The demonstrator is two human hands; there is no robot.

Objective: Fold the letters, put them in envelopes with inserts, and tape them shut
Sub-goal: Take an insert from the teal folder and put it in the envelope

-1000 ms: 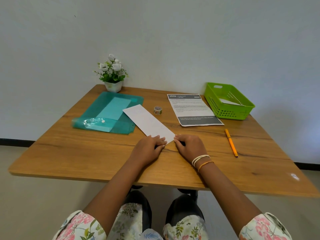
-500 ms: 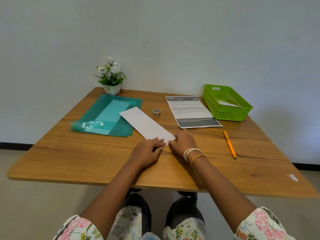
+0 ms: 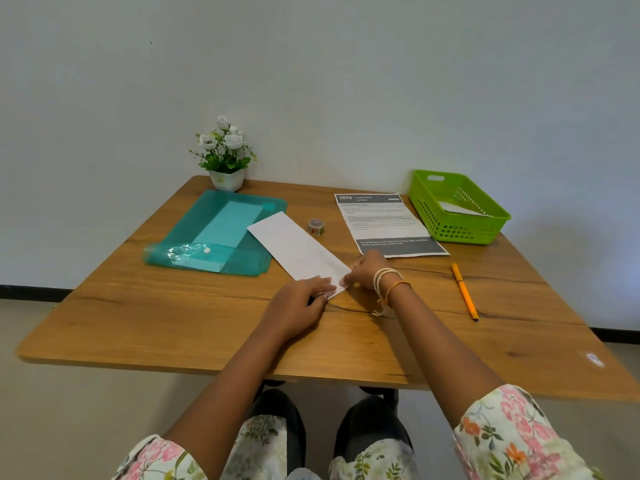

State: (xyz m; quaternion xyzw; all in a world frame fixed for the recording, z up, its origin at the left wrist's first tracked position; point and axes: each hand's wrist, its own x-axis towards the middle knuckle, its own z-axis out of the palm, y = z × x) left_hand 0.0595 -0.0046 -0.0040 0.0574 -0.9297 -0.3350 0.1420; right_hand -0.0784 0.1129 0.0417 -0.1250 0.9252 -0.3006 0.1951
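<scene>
A white letter folded into a long narrow strip (image 3: 298, 249) lies at a slant in the middle of the wooden table (image 3: 173, 320). My left hand (image 3: 299, 306) lies flat with its fingertips pressing the strip's near end. My right hand (image 3: 367, 270) rests at the strip's near right corner, fingertips on its edge. A small roll of patterned tape (image 3: 316, 226) stands just behind the strip. A printed sheet (image 3: 384, 223) lies flat to the right. A teal plastic folder (image 3: 221, 233) with a paler envelope inside lies to the left.
A green plastic basket (image 3: 457, 209) holding white paper stands at the back right. An orange pen (image 3: 464, 291) lies to the right of my right hand. A small pot of white flowers (image 3: 225, 154) stands at the back against the wall.
My right hand has slid forward and left along the strip's right edge. My left hand stays pressed on the near end. The camera has tilted slightly.
</scene>
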